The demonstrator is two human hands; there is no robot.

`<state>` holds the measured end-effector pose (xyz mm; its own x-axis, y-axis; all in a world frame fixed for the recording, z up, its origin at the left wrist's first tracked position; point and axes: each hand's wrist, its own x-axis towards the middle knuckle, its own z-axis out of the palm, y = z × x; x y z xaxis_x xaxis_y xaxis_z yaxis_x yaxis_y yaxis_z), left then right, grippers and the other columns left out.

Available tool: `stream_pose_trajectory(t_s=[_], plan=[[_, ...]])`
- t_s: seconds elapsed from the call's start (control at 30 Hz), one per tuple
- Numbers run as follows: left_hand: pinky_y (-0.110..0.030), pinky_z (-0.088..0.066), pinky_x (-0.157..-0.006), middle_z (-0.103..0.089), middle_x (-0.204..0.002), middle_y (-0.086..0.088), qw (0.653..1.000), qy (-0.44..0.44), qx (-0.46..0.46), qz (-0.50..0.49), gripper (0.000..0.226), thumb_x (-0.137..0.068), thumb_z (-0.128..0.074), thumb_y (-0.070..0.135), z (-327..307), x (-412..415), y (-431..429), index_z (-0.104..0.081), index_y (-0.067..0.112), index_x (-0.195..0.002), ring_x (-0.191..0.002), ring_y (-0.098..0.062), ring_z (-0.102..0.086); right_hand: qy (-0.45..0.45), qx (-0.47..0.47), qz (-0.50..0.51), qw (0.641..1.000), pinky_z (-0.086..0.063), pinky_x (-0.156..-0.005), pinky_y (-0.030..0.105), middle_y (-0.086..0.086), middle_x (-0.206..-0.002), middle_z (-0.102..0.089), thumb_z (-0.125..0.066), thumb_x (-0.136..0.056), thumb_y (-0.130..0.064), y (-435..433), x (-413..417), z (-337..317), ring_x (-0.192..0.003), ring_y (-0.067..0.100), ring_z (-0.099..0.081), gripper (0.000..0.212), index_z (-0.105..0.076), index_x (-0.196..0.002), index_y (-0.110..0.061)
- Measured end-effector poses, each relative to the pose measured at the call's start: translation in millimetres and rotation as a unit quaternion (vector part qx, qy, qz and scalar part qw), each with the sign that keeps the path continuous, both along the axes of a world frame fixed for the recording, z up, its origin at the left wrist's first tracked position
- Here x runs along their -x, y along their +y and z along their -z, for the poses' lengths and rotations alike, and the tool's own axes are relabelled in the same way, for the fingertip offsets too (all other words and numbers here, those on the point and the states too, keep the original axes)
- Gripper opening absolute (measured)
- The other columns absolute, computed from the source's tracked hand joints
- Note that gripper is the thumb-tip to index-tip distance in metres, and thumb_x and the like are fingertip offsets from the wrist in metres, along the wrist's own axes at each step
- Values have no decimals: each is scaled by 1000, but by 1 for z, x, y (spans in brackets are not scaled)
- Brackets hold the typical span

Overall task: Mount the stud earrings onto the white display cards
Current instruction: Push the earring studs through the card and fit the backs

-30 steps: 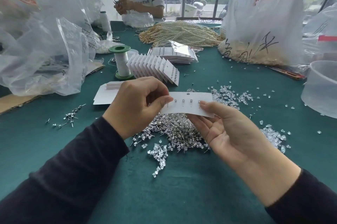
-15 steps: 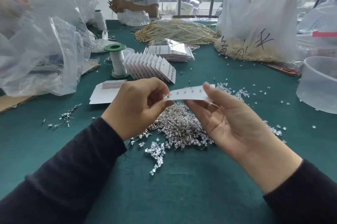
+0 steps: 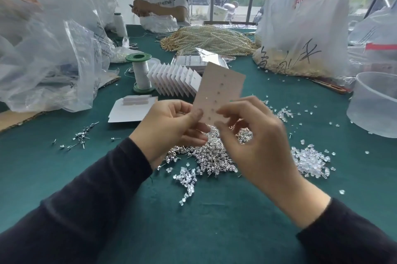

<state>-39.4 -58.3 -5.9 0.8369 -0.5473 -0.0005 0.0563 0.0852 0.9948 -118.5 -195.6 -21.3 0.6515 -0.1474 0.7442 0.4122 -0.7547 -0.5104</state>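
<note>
Swung up from lying flat across the hands, the white rectangular display card (image 3: pixel 223 85) now stands on end, leaning a little to the right, with a column of small dots running up its middle. It is held in the air above the heap of silver stud earrings (image 3: pixel 206 156) on the green cloth worktop (image 3: pixel 214 210). The left hand (image 3: pixel 169 126) is curled and pinches the card's lower left edge between thumb and fingers. The right hand (image 3: pixel 253 141), blurred by motion, is curled too, its forefinger and thumb nipping the lower right corner. Clear plastic earring backs (image 3: pixel 309 160) lie scattered just right of the heap. Beyond the card, a fanned row of white filled cards (image 3: pixel 174 79) stands beside a green-capped spool of white thread (image 3: pixel 140 72), and a translucent plastic tub (image 3: pixel 376 104) sits at the far right.
</note>
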Motion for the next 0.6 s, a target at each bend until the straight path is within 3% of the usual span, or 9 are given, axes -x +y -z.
stream_pose_trajectory(t_s=[0.07, 0.17, 0.4, 0.6], plan=[[-20, -51, -42, -66, -57, -8, 1000, 10, 1, 12, 16, -77, -59, 13, 0, 5, -2, -55, -1, -83, -44, -16, -62, -16, 47, 35, 998, -39, -67, 3, 0, -83, -58, -72, -74, -6, 5, -1, 3, -66, 2, -46, 14, -67, -86, -3], [-21, -51, -43, -64, -60, -9, 1000, 1, 2, 15, 10, -84, -56, 8, 0, 9, -5, -54, -2, -86, -46, -16, -61, -4, 46, 66, 997, -35, -66, 3, 4, -82, -61, -75, -73, -7, 7, -4, 4, -66, 4, -44, 11, -68, -82, -4], [-21, -53, -45, -63, -57, -5, 1000, -16, 5, 14, 7, -84, -55, 6, -3, 14, -7, -55, 0, -82, -46, -14, -61, -13, 48, 63, 997, -46, -61, 22, 4, -80, -61, -68, -77, -9, 9, -4, 5, -69, 15, -55, 4, -68, -78, -6], [-19, -52, -47, -65, -59, -4, 998, -24, -23, 46, 25, -71, -60, 26, -3, 12, -5, -62, 3, -79, -48, -15, -60, -22, 47, 65, 997, -45, -58, 22, 4, -78, -61, -68, -78, -7, 9, -3, 2, -68, 17, -55, 4, -68, -76, -5]])
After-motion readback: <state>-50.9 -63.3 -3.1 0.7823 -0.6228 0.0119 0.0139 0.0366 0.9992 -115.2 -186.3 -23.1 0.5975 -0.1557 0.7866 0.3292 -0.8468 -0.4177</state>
